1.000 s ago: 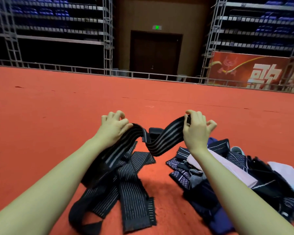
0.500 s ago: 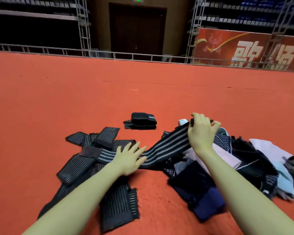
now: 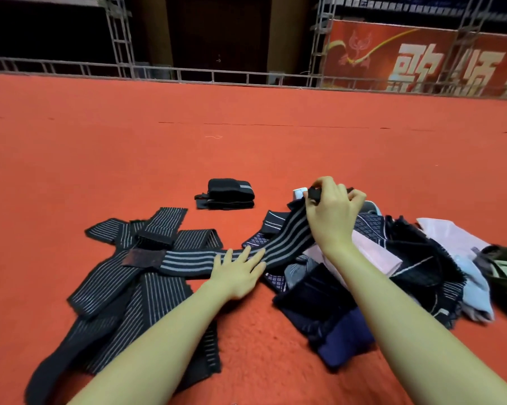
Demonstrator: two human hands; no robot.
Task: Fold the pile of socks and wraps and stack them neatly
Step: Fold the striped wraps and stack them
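Two hands, right hand [image 3: 332, 213] pinching wrap [image 3: 234, 257] (left hand [image 3: 237, 271] flat)

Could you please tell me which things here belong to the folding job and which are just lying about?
Part of the job:
- striped wrap, pressed by left hand, gripped by right hand
- unfolded wraps
- folded wrap
- sock pile

Just there:
- red carpet
- railing
- banner

The left hand [image 3: 237, 271] has come down flat, seemingly pressing the striped wrap [image 3: 278, 245] onto the floor.
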